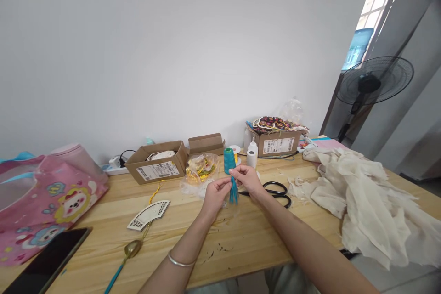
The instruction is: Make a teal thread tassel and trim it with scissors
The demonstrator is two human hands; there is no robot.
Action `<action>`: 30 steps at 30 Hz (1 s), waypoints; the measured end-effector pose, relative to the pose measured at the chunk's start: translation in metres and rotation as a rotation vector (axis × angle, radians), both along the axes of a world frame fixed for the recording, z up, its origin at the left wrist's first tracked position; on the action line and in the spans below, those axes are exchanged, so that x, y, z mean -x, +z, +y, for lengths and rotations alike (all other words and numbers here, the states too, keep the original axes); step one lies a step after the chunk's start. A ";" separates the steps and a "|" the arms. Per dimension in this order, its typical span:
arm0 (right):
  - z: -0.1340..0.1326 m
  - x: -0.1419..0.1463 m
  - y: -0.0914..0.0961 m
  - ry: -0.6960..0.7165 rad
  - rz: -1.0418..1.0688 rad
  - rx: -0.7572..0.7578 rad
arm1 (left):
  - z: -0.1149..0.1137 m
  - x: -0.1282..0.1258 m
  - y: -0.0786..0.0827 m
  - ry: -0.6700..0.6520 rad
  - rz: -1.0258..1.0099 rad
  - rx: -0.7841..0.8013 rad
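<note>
A small teal thread tassel (234,194) hangs between my hands above the table, its strands pointing down. My left hand (216,191) pinches it from the left near its top. From the right, my right hand (248,179) closes finger and thumb on its upper end. Just behind them stands a cone of teal thread (229,161). Black-handled scissors (277,190) lie beside my right hand, their blades partly hidden by it. Further left is a fan-shaped ornament (150,214) with a yellow cord, a gold-coloured bead (132,249) and a teal tassel below.
Two cardboard boxes, a left one (156,170) and a filled right one (279,142), stand by the wall. Between them are a plastic bag of cords (201,170) and a white bottle (252,151). Cream cloth (372,202) covers the right; a phone (48,262) and pink bag (65,197) lie left.
</note>
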State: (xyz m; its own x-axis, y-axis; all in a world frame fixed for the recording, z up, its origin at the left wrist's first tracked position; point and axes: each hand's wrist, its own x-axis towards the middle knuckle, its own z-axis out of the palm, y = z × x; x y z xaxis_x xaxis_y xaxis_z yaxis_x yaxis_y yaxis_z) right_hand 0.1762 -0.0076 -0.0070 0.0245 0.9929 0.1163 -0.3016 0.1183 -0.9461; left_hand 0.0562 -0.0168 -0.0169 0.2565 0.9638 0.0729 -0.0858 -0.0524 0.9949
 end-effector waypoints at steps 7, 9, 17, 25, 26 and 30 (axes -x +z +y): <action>-0.005 0.000 -0.001 0.107 0.009 -0.017 | -0.003 0.001 0.001 -0.040 0.067 0.085; -0.005 -0.003 0.002 0.090 0.038 -0.031 | -0.002 0.001 -0.003 -0.065 0.076 0.095; -0.002 -0.015 0.011 -0.040 0.041 -0.068 | 0.002 0.005 -0.005 0.069 -0.068 -0.048; -0.003 0.001 0.000 0.036 -0.039 -0.033 | -0.001 0.002 -0.002 -0.048 0.058 -0.070; -0.003 0.002 0.000 0.041 -0.040 -0.033 | -0.001 0.002 -0.003 -0.042 0.055 -0.048; -0.005 0.001 0.002 0.025 -0.018 -0.040 | 0.001 0.002 -0.006 -0.108 0.045 -0.023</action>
